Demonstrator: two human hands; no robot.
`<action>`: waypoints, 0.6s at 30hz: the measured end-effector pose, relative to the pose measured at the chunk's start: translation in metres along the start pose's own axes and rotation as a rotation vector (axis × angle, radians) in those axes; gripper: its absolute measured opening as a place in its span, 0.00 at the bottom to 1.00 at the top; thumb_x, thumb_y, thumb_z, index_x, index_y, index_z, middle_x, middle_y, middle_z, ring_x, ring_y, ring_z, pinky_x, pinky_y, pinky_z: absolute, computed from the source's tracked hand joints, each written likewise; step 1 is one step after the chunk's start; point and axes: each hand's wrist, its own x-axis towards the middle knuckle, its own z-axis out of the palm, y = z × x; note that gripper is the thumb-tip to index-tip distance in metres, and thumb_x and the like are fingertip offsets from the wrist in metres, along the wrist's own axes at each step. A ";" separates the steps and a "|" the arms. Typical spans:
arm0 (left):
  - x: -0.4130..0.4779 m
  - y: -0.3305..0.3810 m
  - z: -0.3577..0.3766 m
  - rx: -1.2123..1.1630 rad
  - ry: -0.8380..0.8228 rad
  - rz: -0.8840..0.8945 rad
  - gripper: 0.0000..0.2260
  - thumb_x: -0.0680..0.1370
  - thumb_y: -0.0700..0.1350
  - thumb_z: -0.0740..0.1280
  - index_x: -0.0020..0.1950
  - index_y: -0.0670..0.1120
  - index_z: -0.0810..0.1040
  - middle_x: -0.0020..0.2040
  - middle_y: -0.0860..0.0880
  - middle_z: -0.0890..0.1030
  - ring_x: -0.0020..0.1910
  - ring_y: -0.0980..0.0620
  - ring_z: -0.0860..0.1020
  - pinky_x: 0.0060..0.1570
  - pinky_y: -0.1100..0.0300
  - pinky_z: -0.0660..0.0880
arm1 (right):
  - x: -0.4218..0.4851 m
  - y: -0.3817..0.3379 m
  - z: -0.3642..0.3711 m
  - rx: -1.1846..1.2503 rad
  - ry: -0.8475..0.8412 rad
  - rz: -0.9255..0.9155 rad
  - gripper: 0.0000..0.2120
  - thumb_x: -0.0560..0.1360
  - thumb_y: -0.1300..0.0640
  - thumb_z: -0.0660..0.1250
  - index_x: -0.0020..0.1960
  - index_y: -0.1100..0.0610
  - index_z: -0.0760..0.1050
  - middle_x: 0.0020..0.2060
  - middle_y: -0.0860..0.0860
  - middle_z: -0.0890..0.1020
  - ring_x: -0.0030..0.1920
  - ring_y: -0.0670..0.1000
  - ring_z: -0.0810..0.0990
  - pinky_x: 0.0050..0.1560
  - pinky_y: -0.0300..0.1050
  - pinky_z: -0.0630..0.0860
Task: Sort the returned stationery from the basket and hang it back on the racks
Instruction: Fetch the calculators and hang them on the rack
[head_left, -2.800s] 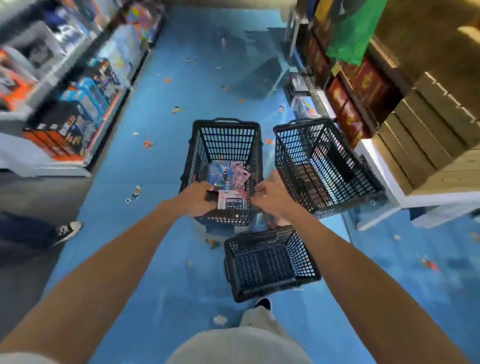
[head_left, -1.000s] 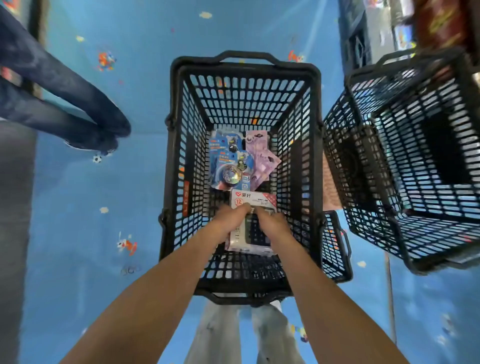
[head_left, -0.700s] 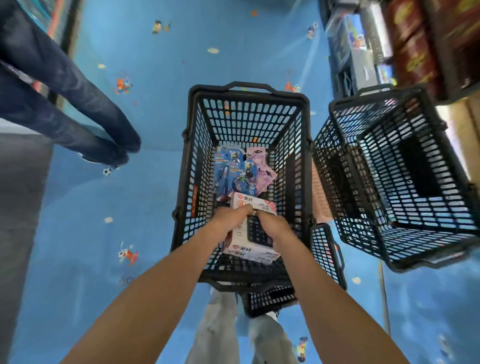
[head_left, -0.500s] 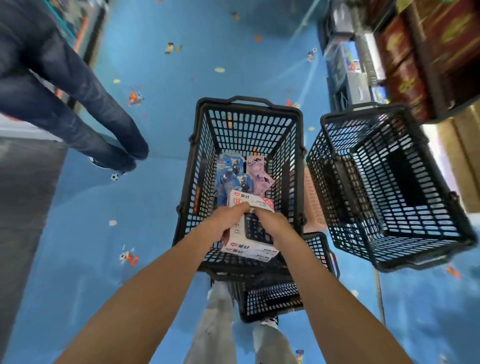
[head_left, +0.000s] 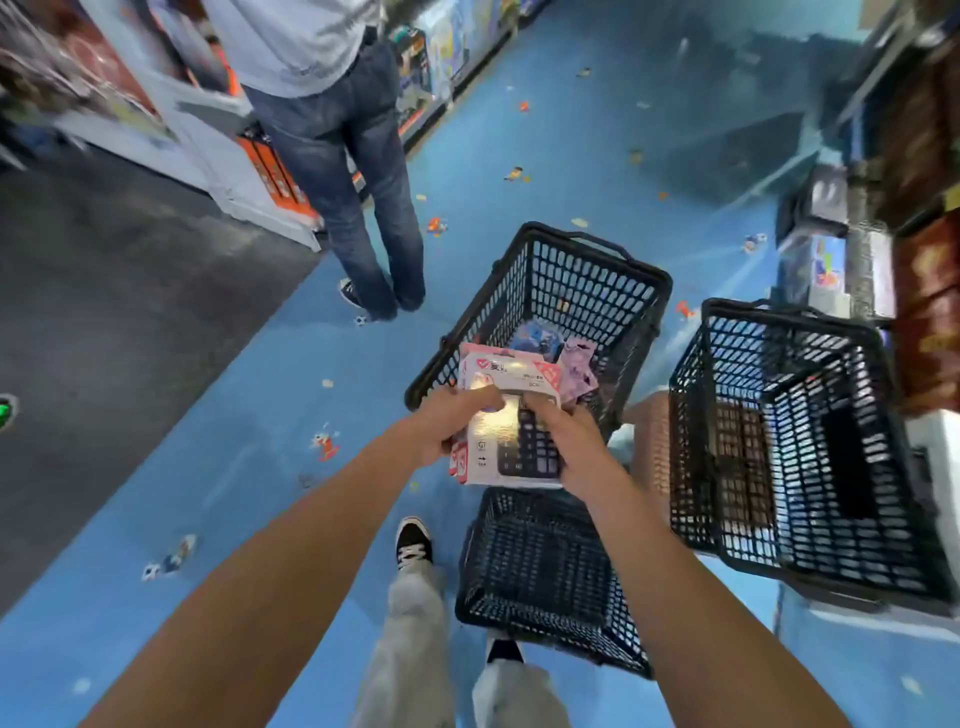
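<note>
Both hands hold a stack of white-and-pink calculator packs (head_left: 511, 387) above the near rim of a black plastic basket (head_left: 582, 262). My left hand (head_left: 449, 423) grips the stack's left edge. On its right side my right hand (head_left: 563, 441) covers part of the dark keypad. Down in the basket lie a blue blister pack (head_left: 535, 335) and a purple packet (head_left: 579, 366).
A second black basket (head_left: 789, 452) stands to the right, a smaller one (head_left: 545, 582) by my feet. A person in jeans (head_left: 358, 171) stands ahead on the left beside stocked shelves (head_left: 441, 47). More shelving (head_left: 924, 260) lines the right. Blue floor lies between.
I have lifted the calculator packs up out of the basket. The view has swung up and left, bringing the standing person and the left shelves into sight.
</note>
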 end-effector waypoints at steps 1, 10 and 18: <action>-0.022 -0.008 -0.004 -0.035 0.011 0.005 0.26 0.57 0.52 0.78 0.53 0.44 0.81 0.49 0.40 0.83 0.47 0.44 0.78 0.50 0.48 0.76 | -0.013 0.002 0.003 -0.015 -0.042 -0.015 0.35 0.67 0.50 0.82 0.66 0.61 0.72 0.52 0.60 0.86 0.46 0.60 0.88 0.42 0.55 0.84; -0.173 -0.128 -0.094 -0.283 0.277 0.020 0.17 0.75 0.45 0.74 0.62 0.44 0.79 0.43 0.48 0.84 0.39 0.50 0.82 0.35 0.59 0.77 | -0.115 0.056 0.109 -0.398 -0.459 -0.044 0.40 0.62 0.50 0.84 0.66 0.60 0.69 0.53 0.61 0.85 0.49 0.62 0.87 0.49 0.65 0.84; -0.328 -0.319 -0.137 -0.755 0.601 0.003 0.09 0.77 0.44 0.73 0.55 0.47 0.79 0.37 0.51 0.84 0.33 0.54 0.83 0.32 0.58 0.79 | -0.226 0.211 0.218 -0.736 -0.877 -0.020 0.48 0.55 0.43 0.85 0.66 0.64 0.72 0.54 0.63 0.85 0.50 0.63 0.86 0.47 0.60 0.85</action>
